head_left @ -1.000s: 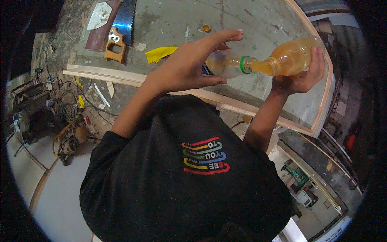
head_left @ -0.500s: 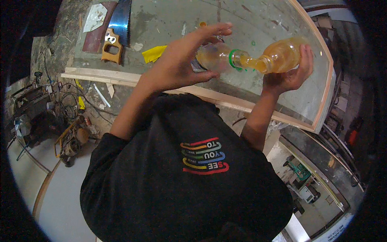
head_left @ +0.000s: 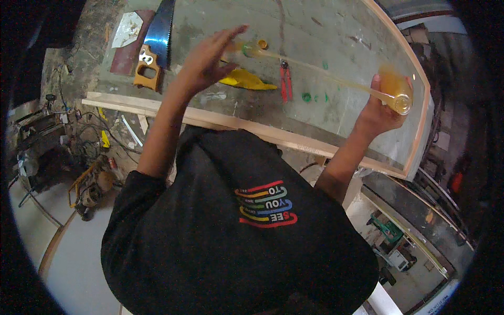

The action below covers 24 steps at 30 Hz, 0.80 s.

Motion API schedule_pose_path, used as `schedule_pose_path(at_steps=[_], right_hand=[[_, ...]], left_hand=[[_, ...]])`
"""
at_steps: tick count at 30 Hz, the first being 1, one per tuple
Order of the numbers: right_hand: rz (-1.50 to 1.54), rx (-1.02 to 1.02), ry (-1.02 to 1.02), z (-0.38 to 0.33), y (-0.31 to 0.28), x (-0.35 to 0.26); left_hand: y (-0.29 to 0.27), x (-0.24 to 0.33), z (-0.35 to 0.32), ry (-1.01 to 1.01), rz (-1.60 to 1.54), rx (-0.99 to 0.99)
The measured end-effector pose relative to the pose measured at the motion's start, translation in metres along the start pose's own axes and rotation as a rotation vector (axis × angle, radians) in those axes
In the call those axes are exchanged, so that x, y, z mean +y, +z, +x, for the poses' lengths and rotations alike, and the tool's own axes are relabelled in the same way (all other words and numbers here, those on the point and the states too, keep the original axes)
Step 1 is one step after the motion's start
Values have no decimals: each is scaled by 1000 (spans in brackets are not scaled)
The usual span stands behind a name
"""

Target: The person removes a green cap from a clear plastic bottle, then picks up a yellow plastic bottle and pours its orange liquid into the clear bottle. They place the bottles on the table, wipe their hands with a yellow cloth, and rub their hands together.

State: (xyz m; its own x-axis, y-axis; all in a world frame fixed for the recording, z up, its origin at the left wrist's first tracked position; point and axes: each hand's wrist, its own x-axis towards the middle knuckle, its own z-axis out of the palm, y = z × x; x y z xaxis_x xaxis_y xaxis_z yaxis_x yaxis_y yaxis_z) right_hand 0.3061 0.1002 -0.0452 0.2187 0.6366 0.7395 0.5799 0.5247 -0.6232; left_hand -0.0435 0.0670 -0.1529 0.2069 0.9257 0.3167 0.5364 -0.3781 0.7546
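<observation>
One green-ringed bottle point(head_left: 247, 50), mostly hidden by left hand point(head_left: 207, 63), grip curled round it, amber bottle point(head_left: 395, 88) blurred, right hand point(head_left: 377, 111) with grip wrapped round it, thin strand point(head_left: 378, 94) between.

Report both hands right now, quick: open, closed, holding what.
Left hand: holding a green-ringed bottle, blurred and mostly hidden by the hand.
Right hand: closed around a bottle of orange liquid.

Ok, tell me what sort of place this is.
Probably a workshop, perhaps for woodworking: a handsaw with a wooden handle and a red-handled hand tool lie on a wood-edged work surface, which is scuffed and stained.
</observation>
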Motion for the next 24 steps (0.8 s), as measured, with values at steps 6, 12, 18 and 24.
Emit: schedule_pose_path(at_steps=[6,12,18,24], right_hand=[[-8,-39,92,-8,-7,4],[142,-222,265,-14,-13,0],[232,-308,461,-15,-12,4],[275,-430,509,-18,-15,12]], left_hand=[[-48,-31,-3,-26,240,63],[-66,-39,-8,-80,286,23],[-96,-52,-12,-128,377,72],[-151,-64,-31,-313,401,120]])
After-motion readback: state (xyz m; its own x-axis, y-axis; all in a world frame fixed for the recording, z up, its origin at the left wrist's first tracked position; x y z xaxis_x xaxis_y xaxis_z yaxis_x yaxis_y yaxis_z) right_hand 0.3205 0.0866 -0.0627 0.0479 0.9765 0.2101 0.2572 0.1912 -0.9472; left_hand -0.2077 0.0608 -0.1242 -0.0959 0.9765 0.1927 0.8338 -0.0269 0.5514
